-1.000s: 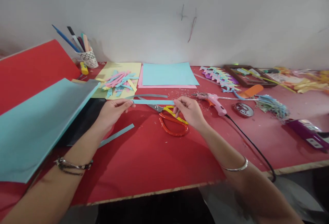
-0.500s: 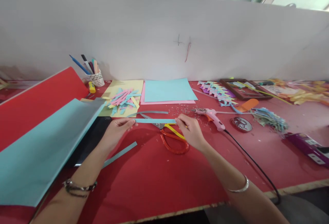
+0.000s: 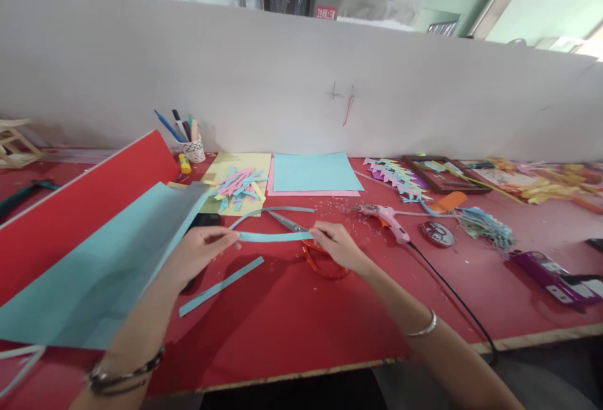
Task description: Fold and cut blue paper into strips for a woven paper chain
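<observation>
A narrow light-blue paper strip stretches between my two hands above the red table, sagging slightly. My left hand pinches its left end, and my right hand pinches the right end. Under the strip lie scissors with red-orange handles, partly covered by my right hand. A curved blue-grey strip rests just behind. Nearer to me, another blue strip lies flat at a slant. Left of my left hand is a large light-blue paper sheet over a red board.
Cut paper pieces are heaped on a yellow sheet. Blue paper lies on pink paper at the back. To the right are a pink glue gun with a black cord, a round tin and a purple power strip. A pen cup stands back left.
The held strip has gone from straight to slightly bowed, and my hands have come a little closer together. The camera view has shifted, showing more above the partition.
</observation>
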